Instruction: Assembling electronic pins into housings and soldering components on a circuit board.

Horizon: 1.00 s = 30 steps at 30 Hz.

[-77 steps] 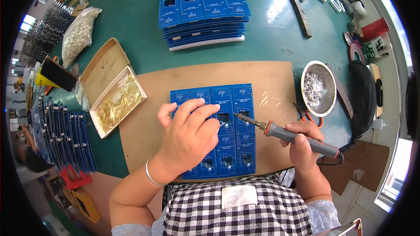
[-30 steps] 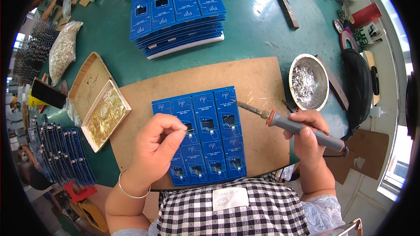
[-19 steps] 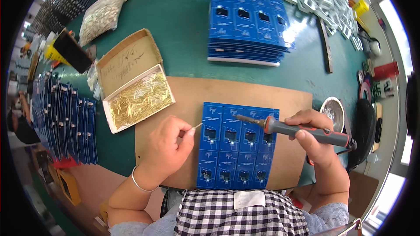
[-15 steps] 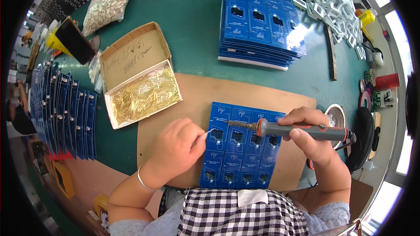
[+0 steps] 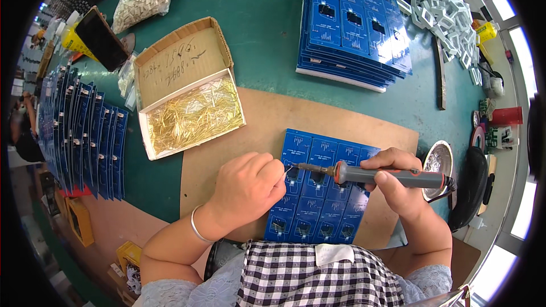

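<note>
A blue printed circuit board panel (image 5: 310, 202) lies in front of me on a brown sheet. My right hand (image 5: 405, 198) grips a grey soldering iron (image 5: 398, 178), its tip pointing left over the panel's upper left cutout. Just left of that tip, my left hand (image 5: 247, 186) is closed, pinching a thin silvery wire, likely solder wire (image 5: 289, 169), whose end meets or nearly meets the tip. Whether the tip touches the panel I cannot tell. Thin pins stand in the panel's lower cutouts.
An open cardboard box (image 5: 243, 115) of gold pins stands at left. Stacked blue panels (image 5: 355, 34) are at the back; more panels (image 5: 85, 142) stand upright at far left. On the right are a metal bowl (image 5: 438, 162) and white plastic frames (image 5: 449, 17). A phone (image 5: 102, 40) leans behind the box.
The iron's tip and the wire end have come together over the upper left cutout. My left hand has moved slightly right. The whole view has shifted a little.
</note>
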### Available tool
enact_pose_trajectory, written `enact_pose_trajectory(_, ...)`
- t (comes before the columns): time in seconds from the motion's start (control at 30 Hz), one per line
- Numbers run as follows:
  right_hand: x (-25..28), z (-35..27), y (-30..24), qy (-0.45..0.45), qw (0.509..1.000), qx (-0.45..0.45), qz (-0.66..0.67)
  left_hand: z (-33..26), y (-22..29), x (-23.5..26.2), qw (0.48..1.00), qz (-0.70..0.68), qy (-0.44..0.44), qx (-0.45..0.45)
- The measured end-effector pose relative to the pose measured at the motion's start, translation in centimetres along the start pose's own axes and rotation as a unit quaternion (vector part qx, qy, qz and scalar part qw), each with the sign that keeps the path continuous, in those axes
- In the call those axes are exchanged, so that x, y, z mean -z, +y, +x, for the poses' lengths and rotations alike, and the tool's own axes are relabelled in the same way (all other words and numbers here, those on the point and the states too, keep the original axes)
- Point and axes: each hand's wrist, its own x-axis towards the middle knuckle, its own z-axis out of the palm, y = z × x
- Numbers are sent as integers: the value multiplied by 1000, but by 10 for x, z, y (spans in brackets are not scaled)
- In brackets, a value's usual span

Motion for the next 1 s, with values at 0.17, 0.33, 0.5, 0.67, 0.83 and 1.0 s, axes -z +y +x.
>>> enact_pose_trajectory(0.17, 2, 3, 3, -22, 999, 14, -21, 0, 0, -1, 1000, -1, 2, 4)
enact_pose_trajectory(0.33, 4, 7, 0, -35, 999, 10, -31, 0, -2, -2, 1000, -4, 8, 10)
enact_pose_trajectory(0.5, 8, 20, -1, -64, 997, 10, -36, 0, -2, -1, 1000, -13, 8, 17)
enact_pose_trajectory(0.67, 10, 27, -3, -79, 995, 26, -47, -4, -8, 1, 999, -18, 29, 25)
enact_pose_trajectory(0.83, 10, 27, -5, -70, 996, 26, -40, -2, -4, 17, 998, -27, 8, 50)
enact_pose_trajectory(1.0, 22, 13, -1, 0, 998, 49, 30, 0, 5, 19, 996, -36, 19, 81)
